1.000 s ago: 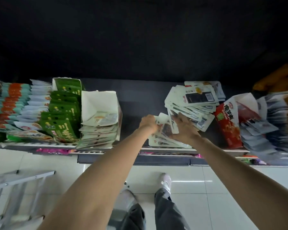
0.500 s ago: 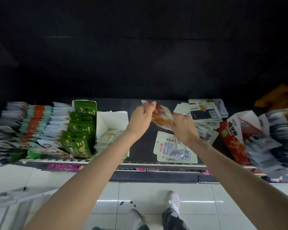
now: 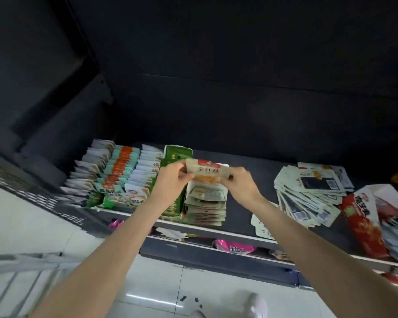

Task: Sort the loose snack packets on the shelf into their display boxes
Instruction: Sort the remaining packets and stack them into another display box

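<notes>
Shelf (image 3: 246,216), dark and long, carries everything under and beside the hands. Far out past the right hand (image 3: 244,185) lies a fanned pile of loose packets (image 3: 308,193), mostly backs up with barcodes showing, and beyond it a tipped red display box (image 3: 363,223) with white Chinese characters too blurred to read. To the outside of the left hand (image 3: 170,180) stand rows of filed packets (image 3: 115,175) in white, teal and orange, with a green display box (image 3: 177,154) just behind that hand's knuckles. Directly beneath both hands sits a white display box (image 3: 205,203), stacked with pale packets lying flat. A single white packet (image 3: 262,228) lies on the shelf under the right forearm, which hides part of it. Below the shelf edge a pink wrapper (image 3: 233,247) shows on a lower level.

Both hands hold one beige snack packet (image 3: 206,172) between them, above the white box: the left hand's fingers and thumb are curled around its left end, the right hand pinches its right end. The packet has a red band along the top and red characters under it, which I cannot read, with an orange food picture lower down.
</notes>
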Demonstrator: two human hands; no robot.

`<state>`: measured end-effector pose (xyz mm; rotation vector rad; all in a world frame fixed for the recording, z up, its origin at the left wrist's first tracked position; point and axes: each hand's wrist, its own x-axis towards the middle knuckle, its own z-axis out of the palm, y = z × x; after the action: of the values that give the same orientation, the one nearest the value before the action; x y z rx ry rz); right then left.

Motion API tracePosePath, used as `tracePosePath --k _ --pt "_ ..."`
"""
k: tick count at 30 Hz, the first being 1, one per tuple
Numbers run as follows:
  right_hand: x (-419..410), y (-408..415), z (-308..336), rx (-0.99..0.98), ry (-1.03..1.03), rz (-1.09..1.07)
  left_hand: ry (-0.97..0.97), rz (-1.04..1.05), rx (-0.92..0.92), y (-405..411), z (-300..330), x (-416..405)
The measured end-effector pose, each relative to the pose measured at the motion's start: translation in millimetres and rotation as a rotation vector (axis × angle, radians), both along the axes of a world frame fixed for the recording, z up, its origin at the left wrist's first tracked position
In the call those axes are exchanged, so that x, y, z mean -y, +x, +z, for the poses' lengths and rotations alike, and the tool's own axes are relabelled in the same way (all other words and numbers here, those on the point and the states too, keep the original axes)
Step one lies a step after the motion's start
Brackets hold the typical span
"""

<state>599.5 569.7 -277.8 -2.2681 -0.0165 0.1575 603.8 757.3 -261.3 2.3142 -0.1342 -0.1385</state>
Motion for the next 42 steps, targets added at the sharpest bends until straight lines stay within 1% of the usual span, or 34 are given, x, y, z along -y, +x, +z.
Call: tracePosePath --k 2,5,8,11,14,16,19,21,23,25,28,30,32,33,34,36,37,38,40,41,42 --pt "-3 -5 -7 -0.04 -0.135 0.123 0.092 -0.084 -0.085 -4 -7 -5" --pt "5 -10 -8 -0.1 -0.106 0.151 0.104 -0.222 -0.071 -10 -5 2" --pt "22 -14 -2 -0.058 -0.034 0.048 0.019 -0.225 -0.013 -12 -3 26" --pt "50 -17 -7 -0.02 -0.032 -0.144 -0.063 -0.215 0.033 -12 -9 65" --pt "84 -24 -27 -0.139 -0.146 -0.245 -0.065 -0.303 0.001 -13 -22 115" --pt "106 -30 -46 -0.265 -0.255 -0.244 -0.015 -0.344 -0.089 -14 -37 147" --pt "131 -42 -73 -0.421 -0.374 -0.2 0.146 -0.281 -0.335 -11 -68 183" --pt "144 -47 -89 -0.475 -0.408 -0.16 0.279 -0.204 -0.458 -10 -90 195" --pt "150 -49 -99 -0.491 -0.406 -0.124 0.361 -0.115 -0.515 -8 -108 201" --pt "153 -48 -101 -0.487 -0.385 -0.106 0.355 -0.042 -0.556 -5 -121 205" --pt "159 -43 -94 -0.491 -0.344 -0.066 0.338 -0.001 -0.569 -1 -122 212" --pt "162 -43 -84 -0.522 -0.288 -0.008 0.276 -0.015 -0.533 4 -111 217" --pt "159 -45 -75 -0.534 -0.249 0.056 0.131 -0.055 -0.481 8 -88 218" --pt "156 -45 -70 -0.486 -0.254 0.061 0.04 -0.071 -0.452 10 -75 216" --pt "152 -46 -66 -0.395 -0.257 0.032 -0.05 -0.083 -0.415 11 -63 213" --pt "141 -45 -48 -0.152 -0.228 -0.089 -0.218 -0.109 -0.333 12 -36 200" --pt "134 -44 -36 -0.068 -0.199 -0.162 -0.274 -0.104 -0.256 11 -25 191" --pt "128 -40 -26 -0.03 -0.167 -0.225 -0.295 -0.081 -0.152 10 -14 179" --pt "114 -30 -5 -0.024 -0.054 -0.331 -0.275 -0.005 0.114 10 5 152" --pt "104 -26 6 -0.026 0.035 -0.362 -0.258 0.031 0.218 10 12 137" --pt "94 -22 15 -0.013 0.138 -0.365 -0.252 0.049 0.273 10 19 121"
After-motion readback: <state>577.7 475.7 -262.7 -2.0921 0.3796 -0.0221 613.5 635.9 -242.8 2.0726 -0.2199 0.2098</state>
